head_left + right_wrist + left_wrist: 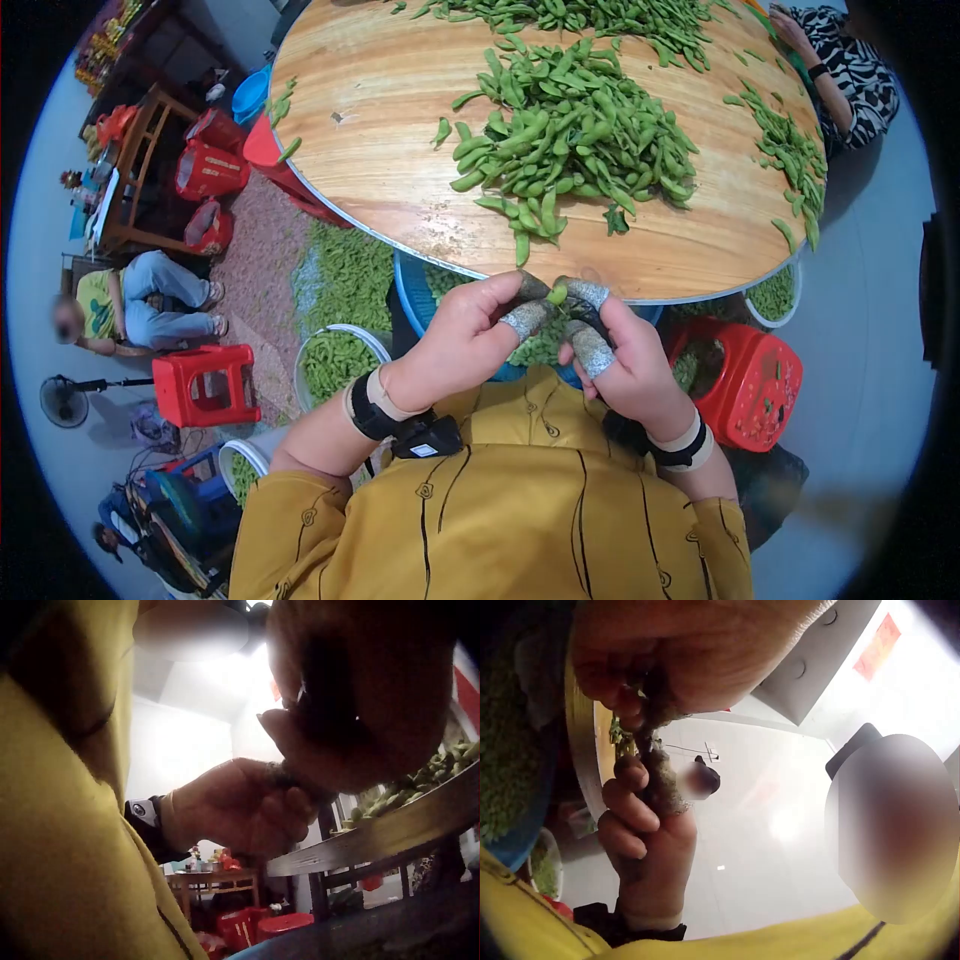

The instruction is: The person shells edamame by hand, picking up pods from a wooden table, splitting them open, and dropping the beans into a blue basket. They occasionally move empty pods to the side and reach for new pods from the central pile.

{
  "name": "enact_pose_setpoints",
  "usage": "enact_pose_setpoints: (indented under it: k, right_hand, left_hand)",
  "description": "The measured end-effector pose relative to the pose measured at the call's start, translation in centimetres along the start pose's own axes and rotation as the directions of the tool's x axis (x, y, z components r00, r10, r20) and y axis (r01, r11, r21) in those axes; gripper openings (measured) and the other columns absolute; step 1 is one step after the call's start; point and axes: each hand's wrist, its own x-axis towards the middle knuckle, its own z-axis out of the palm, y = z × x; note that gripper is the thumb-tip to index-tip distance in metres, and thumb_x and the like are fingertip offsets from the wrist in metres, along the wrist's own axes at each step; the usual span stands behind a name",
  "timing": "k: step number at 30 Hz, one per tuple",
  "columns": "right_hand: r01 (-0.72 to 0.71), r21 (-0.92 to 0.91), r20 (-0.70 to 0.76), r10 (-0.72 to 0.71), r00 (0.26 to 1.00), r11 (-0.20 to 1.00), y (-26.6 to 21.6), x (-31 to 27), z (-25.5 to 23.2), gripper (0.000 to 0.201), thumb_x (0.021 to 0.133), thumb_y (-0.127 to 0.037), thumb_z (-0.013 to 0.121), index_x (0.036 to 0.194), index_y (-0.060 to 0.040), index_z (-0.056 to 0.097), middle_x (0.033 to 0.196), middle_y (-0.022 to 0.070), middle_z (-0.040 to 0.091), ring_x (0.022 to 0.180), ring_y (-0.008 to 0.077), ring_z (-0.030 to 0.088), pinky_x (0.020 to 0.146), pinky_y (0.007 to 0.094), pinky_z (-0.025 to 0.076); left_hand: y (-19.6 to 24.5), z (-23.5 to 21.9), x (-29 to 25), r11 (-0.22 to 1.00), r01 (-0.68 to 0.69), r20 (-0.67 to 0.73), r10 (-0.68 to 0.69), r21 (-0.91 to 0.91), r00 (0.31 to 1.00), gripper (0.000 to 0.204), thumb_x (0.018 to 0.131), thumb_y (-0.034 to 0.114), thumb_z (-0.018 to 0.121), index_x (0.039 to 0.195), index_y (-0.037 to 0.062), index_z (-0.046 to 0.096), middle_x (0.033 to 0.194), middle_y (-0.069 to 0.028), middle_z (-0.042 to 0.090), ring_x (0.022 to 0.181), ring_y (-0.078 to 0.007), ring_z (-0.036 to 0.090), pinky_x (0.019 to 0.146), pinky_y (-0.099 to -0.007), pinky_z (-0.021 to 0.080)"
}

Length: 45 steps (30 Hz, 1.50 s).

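Observation:
Just off the near edge of the round wooden table (390, 130), both hands meet over a blue basin (412, 292) holding shelled green beans. Between the fingertips is a small green edamame pod (557, 295). My left hand (462, 335) pinches it from one side with thumb and forefinger, and my right hand (628, 355) pinches it from the other. Worn grey-silver covers (592, 350) wrap the thumbs and forefingers. In the right wrist view, the dark right hand (375, 697) hides the pod. A big heap of edamame pods (590, 130) lies on the table ahead.
Buckets of green pods or shells (340, 370) stand at the left, beside shells strewn on the floor (350, 270). A red stool (765, 390) is close on the right, another red stool (205, 385) farther left. One person (150, 295) sits left; another (855, 75) is across the table.

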Motion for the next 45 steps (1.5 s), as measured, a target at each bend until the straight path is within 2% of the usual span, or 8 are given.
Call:
enact_pose_setpoints:
  k: [13, 18, 22, 24, 27, 32, 34, 45]
  right_hand:
    - [-0.077, 0.236, 0.072, 0.061, 0.996, 0.969, 0.5, 0.1, -0.7, 0.041, 0.090, -0.004, 0.046, 0.131, -0.0073, 0.048, 0.079, -0.0008, 0.059, 0.048, 0.0032, 0.044, 0.043, 0.0182, 0.036]
    - [-0.230, 0.490, 0.182, 0.159, 0.970, 0.841, 0.7, 0.1, -0.9, 0.037, 0.090, -0.005, 0.047, 0.126, -0.0084, 0.051, 0.074, -0.0013, 0.055, 0.046, 0.0027, 0.041, 0.040, 0.0184, 0.032]
    - [-0.254, 0.437, 0.222, 0.170, 0.960, 0.863, 0.7, 0.0, -1.1, 0.035, 0.089, -0.005, 0.045, 0.124, -0.0075, 0.052, 0.074, -0.0004, 0.055, 0.047, 0.0032, 0.044, 0.041, 0.0184, 0.035]
    - [-0.235, 0.355, 0.202, 0.171, 0.964, 0.905, 0.7, 0.1, -1.0, 0.035, 0.089, -0.005, 0.044, 0.124, -0.0074, 0.052, 0.074, -0.0002, 0.055, 0.047, 0.0033, 0.045, 0.041, 0.0183, 0.037]
    - [-0.219, 0.233, 0.153, 0.187, 0.970, 0.948, 0.4, 0.2, -0.5, 0.035, 0.089, -0.005, 0.044, 0.123, -0.0069, 0.052, 0.074, -0.0002, 0.056, 0.048, 0.0034, 0.047, 0.042, 0.0184, 0.039]
    - [-0.207, 0.229, 0.121, 0.183, 0.976, 0.951, 1.0, 0.2, -0.6, 0.037, 0.088, -0.004, 0.045, 0.123, -0.0074, 0.053, 0.074, -0.0009, 0.057, 0.048, 0.0031, 0.046, 0.043, 0.0185, 0.039]
    - [-0.212, 0.267, 0.135, 0.182, 0.974, 0.940, 1.2, 0.0, -0.8, 0.037, 0.087, -0.004, 0.045, 0.123, -0.0074, 0.053, 0.074, -0.0011, 0.057, 0.048, 0.0028, 0.046, 0.043, 0.0184, 0.039]
    - [0.236, -0.617, -0.038, -0.327, 0.944, 0.751, 2.6, 0.8, -0.3, 0.028, 0.071, -0.005, 0.064, 0.097, -0.0013, 0.055, 0.074, 0.0134, 0.057, 0.069, 0.0323, 0.059, 0.063, 0.0407, 0.049]
  left_hand:
    - [-0.3, -0.2, 0.2, 0.787, -0.324, 0.057, 0.347, 0.526, 0.936, 0.018, 0.092, 0.007, 0.054, 0.107, -0.0015, 0.060, 0.085, -0.0017, 0.061, 0.078, -0.0093, 0.056, 0.069, -0.0247, 0.046]
    - [-0.9, -0.4, 0.1, 0.712, 0.335, 0.257, -0.220, -0.616, 0.941, 0.020, 0.092, 0.009, 0.056, 0.109, -0.0012, 0.060, 0.077, -0.0016, 0.059, 0.067, -0.0113, 0.055, 0.061, -0.0243, 0.044]
    - [-1.8, -0.2, 0.3, 0.627, 0.368, 0.329, -0.184, -0.686, 0.926, 0.021, 0.091, 0.009, 0.059, 0.110, -0.0011, 0.060, 0.076, -0.0003, 0.058, 0.064, -0.0108, 0.054, 0.059, -0.0279, 0.044]
    - [-2.0, 0.7, 0.5, 0.973, -0.042, 0.057, 0.057, -0.228, 0.997, 0.017, 0.086, 0.009, 0.065, 0.100, -0.0003, 0.061, 0.071, -0.0046, 0.057, 0.059, -0.0180, 0.055, 0.056, -0.0329, 0.044]
    - [-0.9, 0.2, 0.3, 0.640, -0.324, 0.097, 0.364, 0.697, 0.926, 0.016, 0.079, 0.009, 0.069, 0.088, 0.0007, 0.059, 0.070, -0.0124, 0.056, 0.061, -0.0281, 0.056, 0.056, -0.0361, 0.045]
    - [-1.1, 0.8, 0.2, 0.617, -0.388, 0.052, 0.490, 0.685, 0.870, 0.012, 0.084, 0.012, 0.063, 0.084, 0.0012, 0.057, 0.069, -0.0118, 0.056, 0.058, -0.0270, 0.055, 0.054, -0.0344, 0.044]
    - [0.4, 0.5, 0.0, 0.890, 0.370, 0.136, -0.346, -0.267, 0.929, 0.017, 0.094, 0.016, 0.053, 0.086, 0.0016, 0.058, 0.073, -0.0052, 0.059, 0.058, -0.0157, 0.055, 0.053, -0.0286, 0.043]
    - [-1.0, 0.6, -0.6, 0.899, -0.203, 0.261, 0.104, 0.388, 0.960, 0.012, 0.095, 0.006, 0.046, 0.097, 0.0006, 0.057, 0.082, -0.0011, 0.060, 0.068, -0.0067, 0.054, 0.063, -0.0222, 0.046]
